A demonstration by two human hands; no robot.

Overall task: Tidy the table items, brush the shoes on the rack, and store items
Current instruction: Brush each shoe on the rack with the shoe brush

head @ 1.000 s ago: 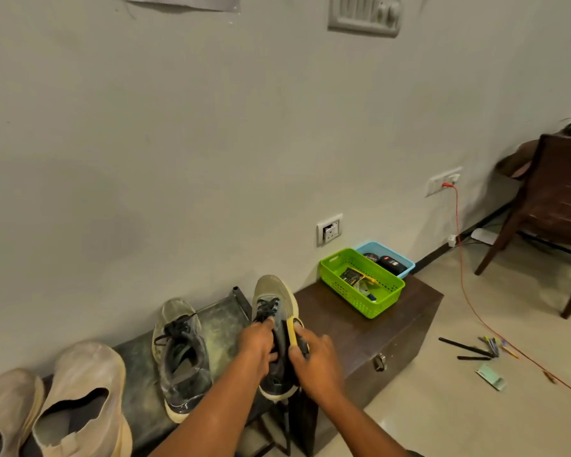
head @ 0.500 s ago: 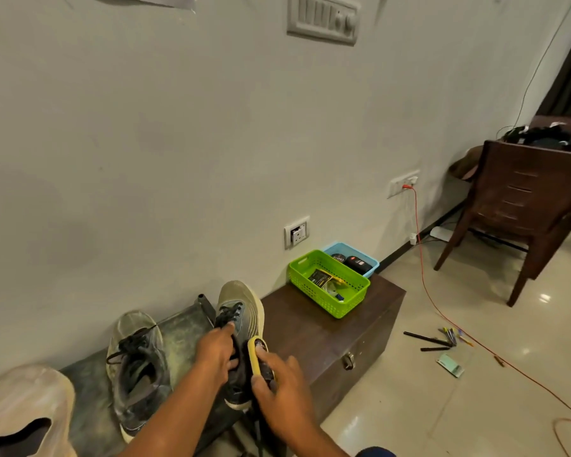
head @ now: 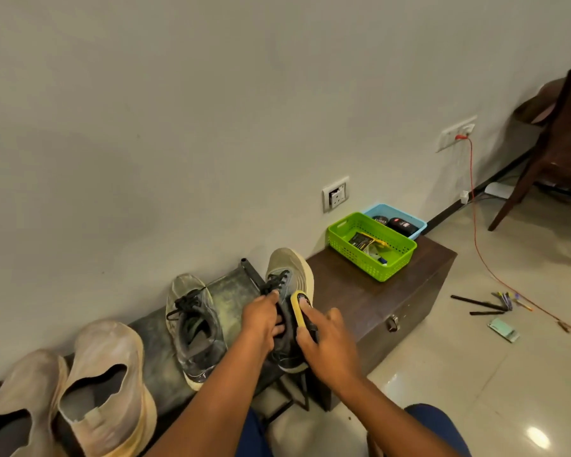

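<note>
A grey-green laced sneaker [head: 289, 272] with a cream sole stands at the right end of the dark rack [head: 231, 295]. My left hand [head: 262, 319] grips its upper by the laces and collar. My right hand [head: 327, 344] holds a yellow-backed shoe brush [head: 300, 308] against the sneaker's right side. Its matching sneaker [head: 192, 321] sits to the left on the rack. Two beige slip-on shoes [head: 106, 384] stand at the rack's left end.
A dark wooden trunk [head: 386, 301] adjoins the rack on the right, carrying a green basket [head: 371, 245] and a blue basket [head: 394, 221] with small items. Pens [head: 488, 303] and a pale green card [head: 505, 329] lie on the floor. An orange cable [head: 475, 225] and a brown chair [head: 561, 143] are at right.
The view swung right and then back left. Both hands stay on the sneaker, and the brush has shifted a little along the shoe's right side.
</note>
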